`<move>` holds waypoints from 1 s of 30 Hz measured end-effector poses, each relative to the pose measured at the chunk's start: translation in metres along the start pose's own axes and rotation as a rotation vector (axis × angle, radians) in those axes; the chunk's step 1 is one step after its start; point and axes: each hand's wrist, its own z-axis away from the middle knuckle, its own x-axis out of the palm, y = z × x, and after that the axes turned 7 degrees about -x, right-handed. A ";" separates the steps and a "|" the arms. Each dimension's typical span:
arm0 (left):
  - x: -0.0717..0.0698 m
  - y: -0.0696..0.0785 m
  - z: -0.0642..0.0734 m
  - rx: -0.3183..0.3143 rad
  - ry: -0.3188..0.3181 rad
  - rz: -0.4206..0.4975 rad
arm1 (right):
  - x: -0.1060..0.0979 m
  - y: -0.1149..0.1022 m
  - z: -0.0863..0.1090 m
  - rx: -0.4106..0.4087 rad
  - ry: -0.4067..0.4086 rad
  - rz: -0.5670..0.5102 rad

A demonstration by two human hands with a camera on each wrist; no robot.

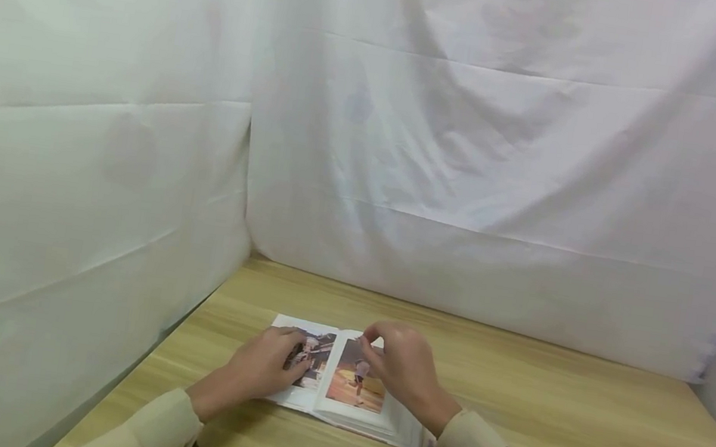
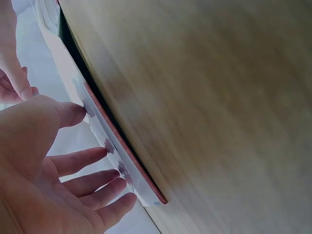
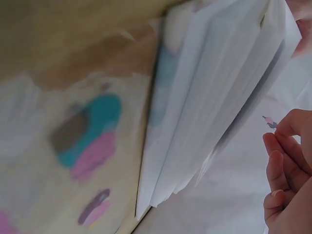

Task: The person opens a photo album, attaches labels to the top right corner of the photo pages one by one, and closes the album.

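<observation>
Head view places the open photo album (image 1: 300,399) flat on the table (image 1: 579,407), its spread running longest from side to side between the two hands. Its right page lies just beneath and leftward of the right hand (image 1: 403,363), the nearer one to that page's top edge. That hand's fingers pinch what looks like a small pink-and-grey sticker (image 3: 269,122). Across the left page, the left hand (image 1: 270,360) rests with loosely spread fingers, gripping nothing visible.
</observation>
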 end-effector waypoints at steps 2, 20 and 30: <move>-0.001 0.001 0.000 0.001 -0.001 0.006 | 0.002 0.000 -0.003 0.007 -0.018 0.006; -0.002 0.001 -0.001 -0.006 -0.038 0.016 | 0.019 0.001 -0.034 0.041 -0.141 0.003; -0.004 0.000 -0.001 0.001 -0.036 0.021 | 0.034 0.007 -0.046 0.052 -0.226 -0.018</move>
